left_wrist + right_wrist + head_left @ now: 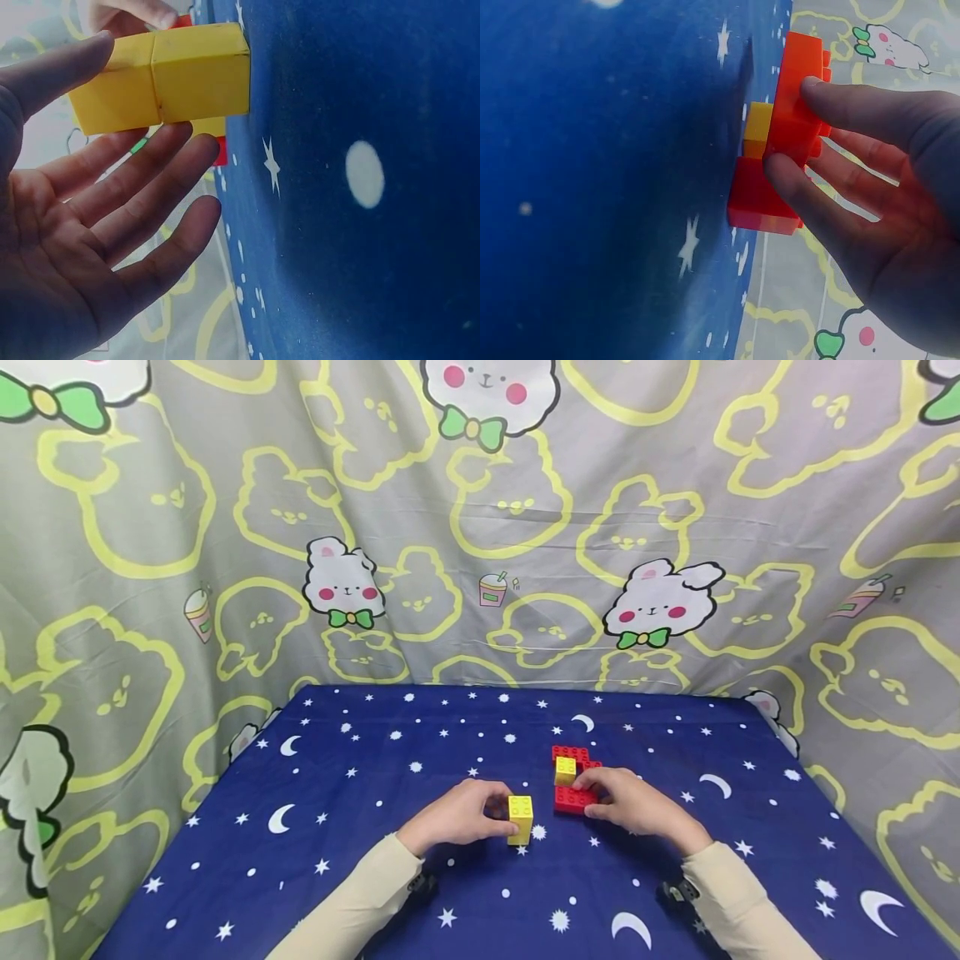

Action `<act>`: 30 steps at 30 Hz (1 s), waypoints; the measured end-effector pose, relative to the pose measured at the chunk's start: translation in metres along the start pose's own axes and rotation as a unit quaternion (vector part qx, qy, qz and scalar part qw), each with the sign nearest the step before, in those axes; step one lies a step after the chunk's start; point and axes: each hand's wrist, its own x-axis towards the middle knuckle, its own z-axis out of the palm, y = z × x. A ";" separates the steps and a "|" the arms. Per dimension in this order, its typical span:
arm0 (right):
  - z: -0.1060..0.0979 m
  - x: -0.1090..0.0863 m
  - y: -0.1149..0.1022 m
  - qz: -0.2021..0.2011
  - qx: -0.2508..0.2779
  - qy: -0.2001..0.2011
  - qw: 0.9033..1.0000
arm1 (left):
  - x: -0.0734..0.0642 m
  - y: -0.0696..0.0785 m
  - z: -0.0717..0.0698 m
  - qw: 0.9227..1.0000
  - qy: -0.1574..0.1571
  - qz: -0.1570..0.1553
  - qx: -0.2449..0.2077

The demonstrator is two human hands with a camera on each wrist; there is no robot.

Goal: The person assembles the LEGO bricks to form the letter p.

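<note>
My left hand [467,814] pinches an upright stack of two yellow toy bricks [520,821] between thumb and fingers. The left wrist view shows the seam between the two yellow bricks [201,75], with the other fingers spread beside them. Over to the right, my right hand [630,802] grips a red toy brick [799,101] by its sides, studs up. Whether this brick is clear of the cloth I cannot tell. Just behind it are a yellow brick [566,770] and more red bricks [570,753], partly hidden by the right hand.
A dark blue cloth [375,860] with white stars and moons covers the table. Behind and at the sides hangs a grey curtain [420,510] with yellow outlines and rabbit prints. Each wrist carries a small dark device.
</note>
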 end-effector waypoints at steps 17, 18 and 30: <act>-0.020 -0.004 -0.017 0.023 0.000 0.040 0.999 | 0.001 0.004 0.002 0.999 0.020 -0.015 -0.037; -0.021 -0.004 -0.019 0.024 0.001 0.043 0.999 | 0.001 0.004 0.002 0.999 0.021 -0.015 -0.038; -0.024 -0.004 -0.036 0.004 0.024 0.052 0.998 | 0.002 0.002 0.008 0.998 0.033 -0.007 -0.046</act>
